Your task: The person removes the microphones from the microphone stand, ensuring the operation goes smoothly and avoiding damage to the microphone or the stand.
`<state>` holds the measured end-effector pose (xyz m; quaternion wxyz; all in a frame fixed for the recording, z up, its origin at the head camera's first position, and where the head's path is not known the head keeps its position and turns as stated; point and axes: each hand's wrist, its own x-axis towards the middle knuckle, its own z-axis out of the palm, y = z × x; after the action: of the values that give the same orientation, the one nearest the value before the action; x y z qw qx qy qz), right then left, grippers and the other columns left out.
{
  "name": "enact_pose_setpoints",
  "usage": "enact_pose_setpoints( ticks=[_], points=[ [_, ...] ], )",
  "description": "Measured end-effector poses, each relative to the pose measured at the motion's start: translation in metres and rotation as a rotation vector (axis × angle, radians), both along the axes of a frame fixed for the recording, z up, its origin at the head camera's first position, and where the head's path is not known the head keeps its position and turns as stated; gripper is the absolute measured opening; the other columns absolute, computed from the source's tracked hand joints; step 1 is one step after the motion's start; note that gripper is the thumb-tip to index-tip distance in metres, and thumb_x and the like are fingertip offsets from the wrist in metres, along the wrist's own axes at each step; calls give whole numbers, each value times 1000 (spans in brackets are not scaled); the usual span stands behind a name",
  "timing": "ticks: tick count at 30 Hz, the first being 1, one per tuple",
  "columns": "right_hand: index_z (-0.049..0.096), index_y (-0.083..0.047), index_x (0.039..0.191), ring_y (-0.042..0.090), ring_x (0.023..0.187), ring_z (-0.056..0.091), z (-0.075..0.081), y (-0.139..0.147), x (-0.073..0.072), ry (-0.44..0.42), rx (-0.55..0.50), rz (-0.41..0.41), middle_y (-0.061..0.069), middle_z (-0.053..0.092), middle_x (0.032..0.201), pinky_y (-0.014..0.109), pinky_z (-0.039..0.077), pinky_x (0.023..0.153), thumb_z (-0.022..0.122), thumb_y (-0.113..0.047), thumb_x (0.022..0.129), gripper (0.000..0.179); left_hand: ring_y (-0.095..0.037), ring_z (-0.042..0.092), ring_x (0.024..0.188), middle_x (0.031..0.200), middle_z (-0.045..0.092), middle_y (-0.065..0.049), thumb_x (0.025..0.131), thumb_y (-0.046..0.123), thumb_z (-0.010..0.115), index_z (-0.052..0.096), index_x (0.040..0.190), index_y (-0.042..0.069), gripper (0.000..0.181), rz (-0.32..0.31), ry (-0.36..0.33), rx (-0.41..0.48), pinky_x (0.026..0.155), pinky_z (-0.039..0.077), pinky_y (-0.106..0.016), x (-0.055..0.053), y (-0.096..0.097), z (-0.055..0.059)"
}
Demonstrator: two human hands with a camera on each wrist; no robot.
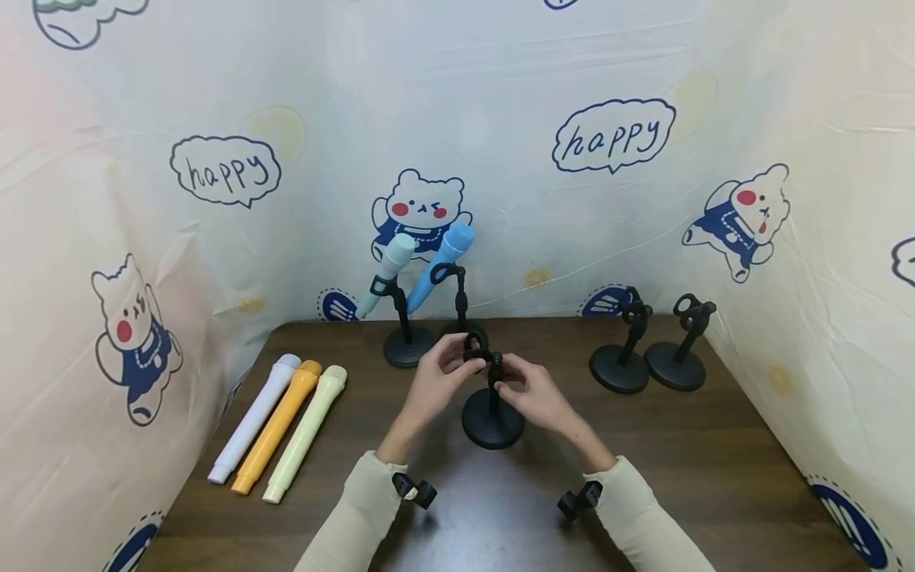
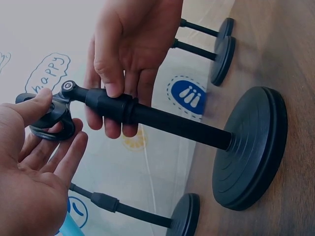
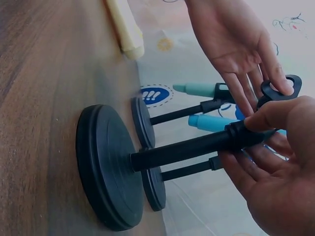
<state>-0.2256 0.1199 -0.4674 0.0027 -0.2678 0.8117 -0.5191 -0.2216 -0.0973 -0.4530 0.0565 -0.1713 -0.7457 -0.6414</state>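
Observation:
A black microphone stand point(image 1: 493, 417) with a round base stands upright on the table between both hands. My left hand point(image 1: 441, 373) pinches the ring-shaped clip point(image 2: 51, 115) at its top, thumb on one side and fingers behind. Lower down, my right hand point(image 1: 532, 389) grips the thick collar point(image 2: 110, 104) of the pole between thumb and fingers. In the right wrist view the stand's base point(image 3: 108, 167) rests on the wood, and the clip is partly covered by the hands.
Behind, two more stands hold a mint microphone point(image 1: 395, 258) and a blue microphone point(image 1: 446, 258). White point(image 1: 255, 417), orange point(image 1: 277, 427) and pale yellow point(image 1: 306, 433) microphones lie side by side at left. Two black stands point(image 1: 620, 367) point(image 1: 675, 365) stand at the back right. A printed cloth point(image 1: 500, 119) surrounds the table point(image 1: 679, 453).

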Motion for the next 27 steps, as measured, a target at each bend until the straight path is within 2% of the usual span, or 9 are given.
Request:
enact_pose_setpoints(
  ticks=[4, 7, 11, 14, 22, 27],
  points=[
    [66, -7, 132, 32, 118, 73, 2, -2, 2, -7, -11, -49, 17, 76, 124, 50, 59, 105, 72, -5, 101, 32, -29, 68, 130, 138, 69, -11, 101, 21, 76, 62, 142, 15, 44, 0, -12, -6, 105, 60, -35, 0, 0, -1],
    [66, -7, 125, 28, 111, 76, -1, -6, 3, 17, 14, -140, 13, 76, 116, 42, 63, 98, 79, -10, 97, 30, -29, 67, 132, 138, 70, -10, 101, 22, 76, 62, 142, 15, 44, 3, -14, -7, 105, 59, -33, -1, -1, -2],
    [63, -8, 113, 21, 97, 76, -7, -16, 5, 47, 47, -255, 9, 72, 106, 31, 65, 85, 85, -13, 93, 30, -28, 67, 132, 138, 70, -9, 100, 24, 77, 62, 142, 15, 45, 12, -24, -4, 106, 59, -36, 1, -2, -3],
    [59, -9, 108, 17, 89, 74, -9, -20, 5, 57, 57, -300, 7, 67, 99, 28, 65, 79, 86, -13, 91, 32, -28, 67, 132, 138, 70, -9, 100, 25, 77, 62, 142, 16, 45, 15, -26, -8, 107, 59, -38, 2, -2, -3],
    [58, -9, 106, 15, 86, 73, -8, -20, 3, 57, 62, -313, 7, 64, 97, 25, 64, 76, 88, -15, 90, 35, -31, 66, 133, 138, 70, -9, 100, 26, 77, 62, 141, 17, 44, 7, -9, -7, 108, 58, -37, 0, -1, -2],
    [62, -10, 115, 16, 95, 73, -8, -15, 1, 14, 58, -244, 5, 69, 104, 30, 65, 85, 87, -17, 91, 35, -30, 66, 133, 138, 70, -8, 100, 26, 77, 62, 141, 18, 44, 5, -14, -8, 108, 58, -37, -1, -2, -3]
  ],
)
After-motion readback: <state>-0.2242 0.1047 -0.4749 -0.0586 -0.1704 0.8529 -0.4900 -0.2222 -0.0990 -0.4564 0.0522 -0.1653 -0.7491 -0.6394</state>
